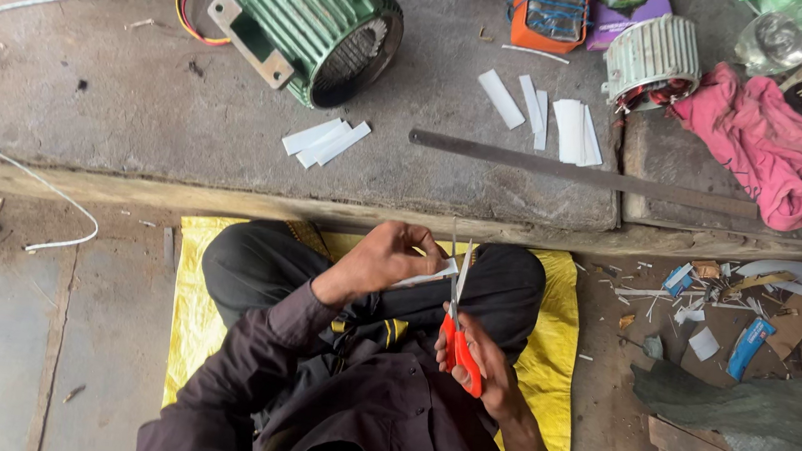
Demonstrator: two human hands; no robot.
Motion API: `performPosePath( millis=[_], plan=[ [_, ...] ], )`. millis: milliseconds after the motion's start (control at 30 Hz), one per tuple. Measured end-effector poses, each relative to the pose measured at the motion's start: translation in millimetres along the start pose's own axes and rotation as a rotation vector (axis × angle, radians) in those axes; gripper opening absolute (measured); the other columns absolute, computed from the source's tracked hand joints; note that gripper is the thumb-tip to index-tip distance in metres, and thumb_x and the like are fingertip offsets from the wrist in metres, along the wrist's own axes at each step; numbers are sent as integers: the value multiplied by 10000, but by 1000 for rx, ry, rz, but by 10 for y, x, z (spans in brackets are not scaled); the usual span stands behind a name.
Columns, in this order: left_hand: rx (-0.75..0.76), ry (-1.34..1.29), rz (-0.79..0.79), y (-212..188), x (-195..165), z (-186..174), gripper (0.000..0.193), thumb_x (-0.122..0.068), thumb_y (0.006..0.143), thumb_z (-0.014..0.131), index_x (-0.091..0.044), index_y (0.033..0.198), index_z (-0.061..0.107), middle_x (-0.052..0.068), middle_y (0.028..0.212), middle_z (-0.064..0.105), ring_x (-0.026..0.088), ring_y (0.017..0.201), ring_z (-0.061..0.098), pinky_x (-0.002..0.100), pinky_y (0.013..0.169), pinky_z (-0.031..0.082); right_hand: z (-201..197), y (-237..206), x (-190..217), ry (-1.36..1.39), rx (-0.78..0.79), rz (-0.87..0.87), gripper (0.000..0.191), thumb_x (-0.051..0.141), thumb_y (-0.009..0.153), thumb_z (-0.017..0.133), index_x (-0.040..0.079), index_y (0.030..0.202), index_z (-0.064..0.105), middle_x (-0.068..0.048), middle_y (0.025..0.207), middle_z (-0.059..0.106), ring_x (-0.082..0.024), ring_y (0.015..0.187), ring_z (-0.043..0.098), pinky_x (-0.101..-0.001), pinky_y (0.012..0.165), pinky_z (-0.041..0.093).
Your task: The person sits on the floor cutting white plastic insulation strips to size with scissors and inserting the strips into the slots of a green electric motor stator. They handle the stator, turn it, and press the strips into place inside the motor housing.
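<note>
Over the lap | left hand (380,261) pinches white paper strip (428,274) | right hand (484,361) grips orange-handled scissors (457,334)

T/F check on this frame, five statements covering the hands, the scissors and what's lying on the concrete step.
1. The right hand holds red-handled scissors. True.
2. The left hand holds a screwdriver. False: it holds a white paper strip at the scissor blades.
3. A green motor housing lies on the concrete step. True.
4. The pink cloth lies under the person's legs. False: it lies on the step at the right; a yellow mat lies under the legs.
5. A long metal ruler lies on the step, with cut white strips nearby. True.
</note>
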State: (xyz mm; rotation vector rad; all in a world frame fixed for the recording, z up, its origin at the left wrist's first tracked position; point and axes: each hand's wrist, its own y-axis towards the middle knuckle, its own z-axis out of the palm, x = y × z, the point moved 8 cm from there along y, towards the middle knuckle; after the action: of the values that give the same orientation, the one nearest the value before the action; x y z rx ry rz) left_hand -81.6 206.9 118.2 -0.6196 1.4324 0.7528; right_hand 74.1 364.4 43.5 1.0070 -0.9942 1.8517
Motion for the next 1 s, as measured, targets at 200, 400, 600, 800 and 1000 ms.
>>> performPosePath(
  millis=[200, 400, 600, 800, 1000],
  plan=[
    [82, -311, -346, 33, 358, 90, 201, -188, 921, 742, -22, 862, 646, 125, 924, 762, 188, 842, 791, 277, 613, 603, 39, -16, 79, -6, 109, -89, 797, 208, 955, 619, -32, 1615, 242, -115, 1156, 554, -188, 974, 597, -326, 860, 526],
    [104, -318, -392, 71, 409, 99, 213, -165, 896, 755, -13, 824, 624, 137, 901, 762, 202, 849, 795, 273, 596, 621, -91, -43, -67, 130, -9, 78, 742, 211, 958, 597, -30, 1607, 333, -126, 1116, 599, -184, 933, 642, -309, 808, 574],
    [111, -331, -380, 83, 426, 107, 203, -158, 903, 740, -16, 833, 613, 142, 923, 763, 206, 860, 791, 277, 599, 622, -91, -44, -24, 23, 33, 32, 803, 55, 873, 646, -8, 1601, 313, -115, 1116, 585, -164, 941, 619, -284, 820, 544],
    [121, -313, -374, 98, 441, 108, 207, -152, 902, 743, -11, 826, 611, 149, 922, 748, 223, 880, 796, 292, 602, 634, -156, -56, -73, -33, 2, 37, 784, 1, 850, 633, -21, 1579, 345, -115, 1101, 597, -166, 914, 626, -296, 791, 568],
    [139, -291, -376, 113, 459, 105, 230, -163, 903, 750, -2, 831, 603, 153, 925, 748, 232, 900, 797, 306, 617, 646, -227, -87, -150, -30, 5, 29, 804, -28, 840, 598, -8, 1596, 323, -127, 1089, 608, -168, 891, 637, -302, 760, 584]
  ],
)
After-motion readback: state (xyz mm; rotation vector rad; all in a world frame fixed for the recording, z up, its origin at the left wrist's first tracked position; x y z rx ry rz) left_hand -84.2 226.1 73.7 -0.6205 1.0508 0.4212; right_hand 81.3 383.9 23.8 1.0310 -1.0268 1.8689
